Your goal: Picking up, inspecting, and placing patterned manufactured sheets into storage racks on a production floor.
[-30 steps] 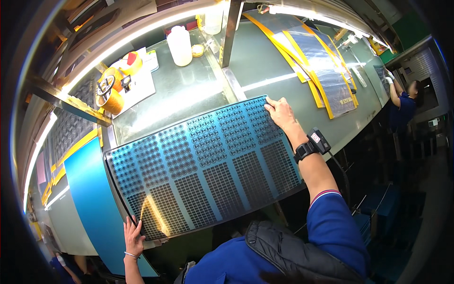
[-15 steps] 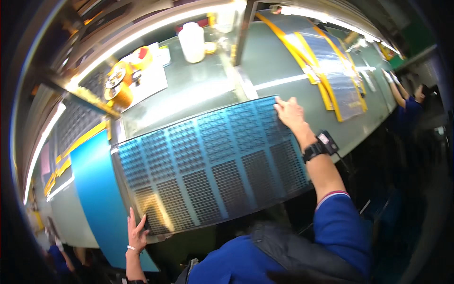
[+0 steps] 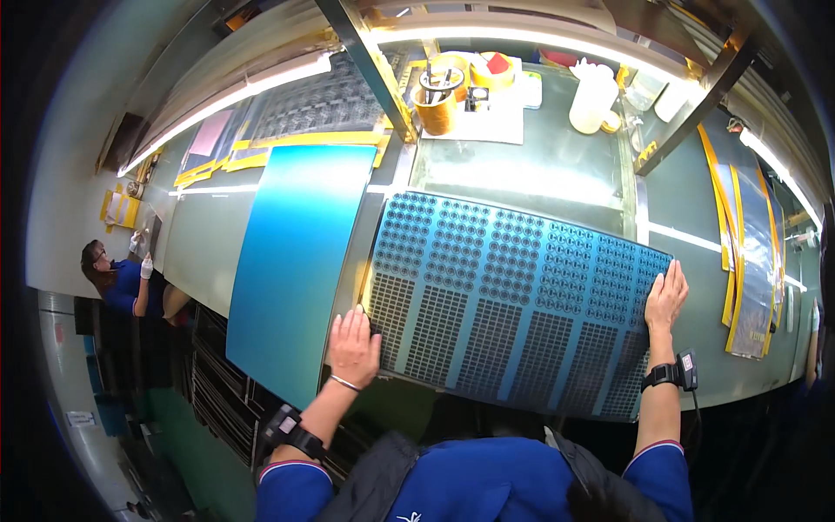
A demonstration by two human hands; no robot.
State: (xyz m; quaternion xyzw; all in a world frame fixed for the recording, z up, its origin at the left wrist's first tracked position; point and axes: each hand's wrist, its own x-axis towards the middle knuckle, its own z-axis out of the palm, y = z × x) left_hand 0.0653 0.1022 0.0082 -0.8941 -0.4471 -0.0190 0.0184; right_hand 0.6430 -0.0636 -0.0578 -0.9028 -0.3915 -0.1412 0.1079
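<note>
A patterned panel (image 3: 513, 304), blue with black rounds in its far half and small dark grid cells in its near half, lies on the lit bench in front of me. My left hand (image 3: 352, 350) rests at its left edge near the lower left corner, fingers stretched out and close together. At the opposite edge, just below the upper right corner, my right hand (image 3: 666, 297) lies with straight fingers against the panel. Neither hand is closed round it. Left of the panel is a plain glossy blue sheet (image 3: 300, 252), its near end reaching past the bench edge.
Behind the panel stand tape rolls (image 3: 435, 113) on a white sheet and a white plastic bottle (image 3: 593, 100). Yellow-edged films lie at the right (image 3: 752, 261) and far left (image 3: 304, 143). Metal posts (image 3: 370, 70) rise from the bench. A co-worker (image 3: 122, 274) is at the left.
The view has swung left, bringing the whole blue sheet and a co-worker into sight. My left hand's spread fingers have drawn together at the panel's left edge; my right hand is lower on the right edge.
</note>
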